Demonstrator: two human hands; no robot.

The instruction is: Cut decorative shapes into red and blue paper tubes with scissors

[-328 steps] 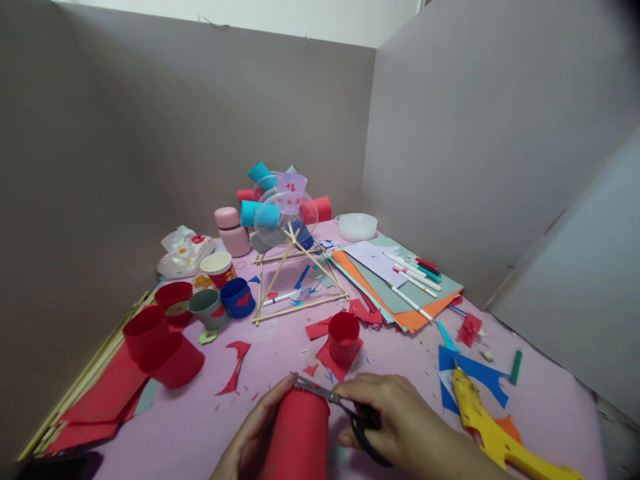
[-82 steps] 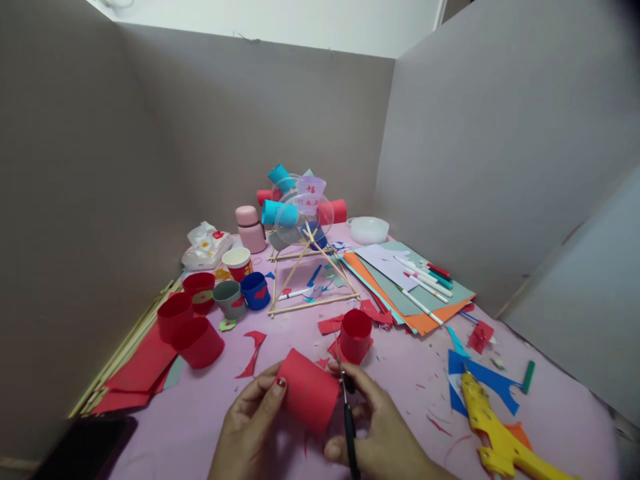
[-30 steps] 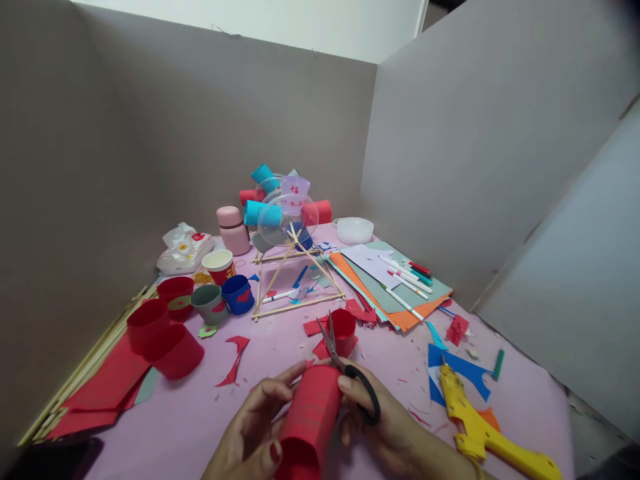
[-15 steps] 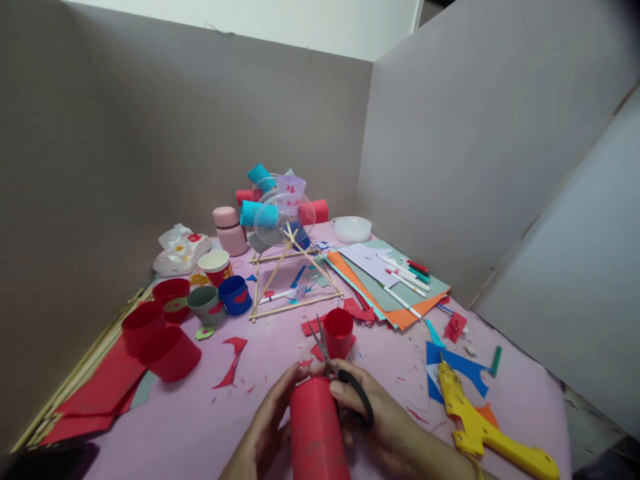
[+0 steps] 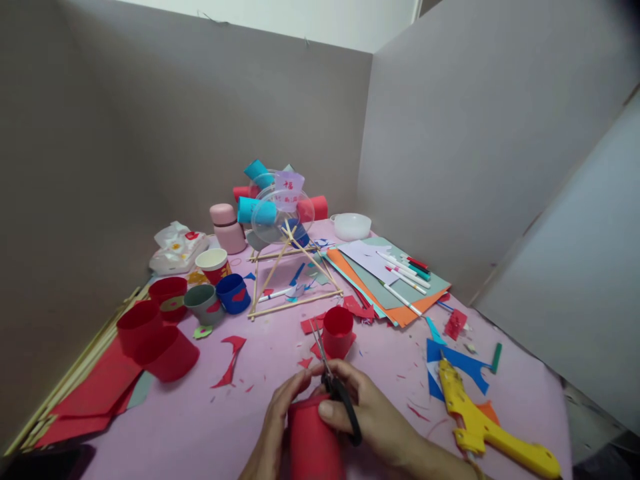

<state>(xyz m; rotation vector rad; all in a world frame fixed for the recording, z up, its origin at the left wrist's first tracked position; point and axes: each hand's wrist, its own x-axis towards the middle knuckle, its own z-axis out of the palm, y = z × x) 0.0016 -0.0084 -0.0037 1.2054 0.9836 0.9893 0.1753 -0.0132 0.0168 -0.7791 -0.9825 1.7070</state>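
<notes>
A red paper tube (image 5: 315,443) stands near the table's front edge, its lower end out of frame. My left hand (image 5: 277,427) curls round the tube's left side, fingertips at its top rim. In my right hand (image 5: 367,413) are black-handled scissors (image 5: 330,380), their blades pointing away from me and nearly together above the rim. The right thumb presses on the tube's upper right side. Just past the blades stands a short red paper cup (image 5: 338,333) on red scraps.
A yellow glue gun (image 5: 480,420) lies at right by blue scraps (image 5: 460,367). Paper sheets with markers (image 5: 400,267) are behind it. A stick-frame wheel model (image 5: 287,233) stands at the back. Paper cups (image 5: 167,353) and a pink flask (image 5: 227,230) are at left.
The scissor blades have come closer together, and the handles have shifted slightly left. The red tube has sunk a little and turned in my hands, which still hold it.
</notes>
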